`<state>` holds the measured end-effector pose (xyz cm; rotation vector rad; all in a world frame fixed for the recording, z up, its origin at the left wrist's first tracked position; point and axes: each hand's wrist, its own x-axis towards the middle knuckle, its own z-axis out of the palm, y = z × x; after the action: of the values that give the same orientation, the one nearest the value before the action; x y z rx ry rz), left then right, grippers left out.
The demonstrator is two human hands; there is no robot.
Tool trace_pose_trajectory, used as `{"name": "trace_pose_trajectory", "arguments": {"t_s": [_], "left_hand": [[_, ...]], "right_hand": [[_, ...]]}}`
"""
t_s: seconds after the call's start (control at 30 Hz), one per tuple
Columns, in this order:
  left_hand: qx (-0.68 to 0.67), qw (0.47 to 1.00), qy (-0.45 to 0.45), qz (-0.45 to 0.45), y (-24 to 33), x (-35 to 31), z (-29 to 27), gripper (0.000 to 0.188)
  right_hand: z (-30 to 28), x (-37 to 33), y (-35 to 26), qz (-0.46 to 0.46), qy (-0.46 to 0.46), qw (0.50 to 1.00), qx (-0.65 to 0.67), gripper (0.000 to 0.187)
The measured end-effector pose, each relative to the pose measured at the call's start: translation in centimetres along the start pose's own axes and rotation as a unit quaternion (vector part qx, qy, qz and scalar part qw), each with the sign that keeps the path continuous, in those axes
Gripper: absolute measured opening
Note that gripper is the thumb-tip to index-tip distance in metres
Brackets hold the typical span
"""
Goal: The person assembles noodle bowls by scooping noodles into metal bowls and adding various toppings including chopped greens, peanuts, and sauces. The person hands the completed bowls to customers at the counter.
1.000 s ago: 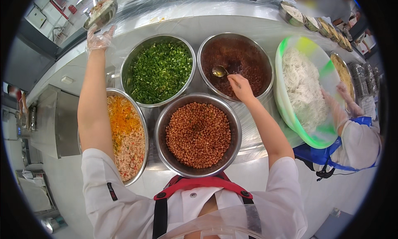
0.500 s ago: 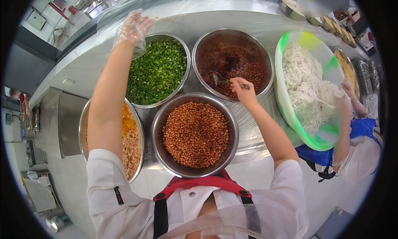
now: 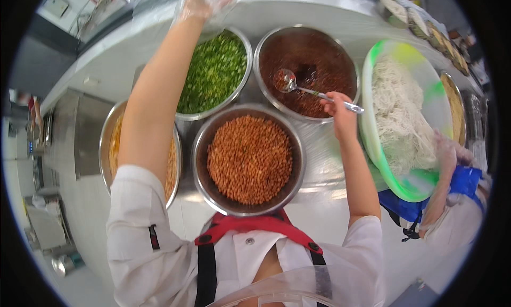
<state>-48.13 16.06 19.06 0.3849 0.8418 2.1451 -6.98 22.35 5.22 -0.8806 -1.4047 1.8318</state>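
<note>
My right hand (image 3: 339, 108) is closed round the handle of a metal spoon (image 3: 306, 89). The spoon's bowl carries some dark red sauce and is above a steel basin of chili sauce (image 3: 326, 78). Gloved in clear plastic, my left hand (image 3: 205, 5) reaches past the far rim of a basin of chopped green onions (image 3: 215, 67). Its fingers are stretched out, and I see nothing in them. Nearest to my body stands a basin of brown beans or peanuts (image 3: 249, 160); I cannot tell which.
Left, partly under my forearm, is a basin with yellow and pale chopped food (image 3: 116, 134). A green-and-white tub (image 3: 372, 139) of white noodles (image 3: 399, 105) stands right, with a co-worker's gloved hand (image 3: 450, 150) at its edge. More food trays (image 3: 420, 25) line the far right.
My right hand has raised the spoon, which now holds sauce above the basin. My left hand has moved farther away and to the right. The whole view has shifted slightly.
</note>
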Motion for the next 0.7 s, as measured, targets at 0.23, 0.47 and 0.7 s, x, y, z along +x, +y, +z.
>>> {"name": "trace_pose_trajectory", "arguments": {"t_s": [0.23,0.47,0.7], "left_hand": [[-0.028,0.996,-0.083,0.033,2.0,-0.9,-1.9,0.062],[-0.033,0.999,-0.03,0.02,4.3,-5.9,-4.6,0.051],[-0.043,0.998,0.037,0.0,7.8,-17.0,-7.9,0.043]], "right_hand": [[5.2,-8.4,3.7,0.069,-0.164,0.976,-0.126,0.018],[7.5,-15.0,9.9,-0.319,-0.371,0.792,-0.364,0.017],[8.0,-14.5,10.9,0.096,-0.21,0.955,-0.189,0.02]]}}
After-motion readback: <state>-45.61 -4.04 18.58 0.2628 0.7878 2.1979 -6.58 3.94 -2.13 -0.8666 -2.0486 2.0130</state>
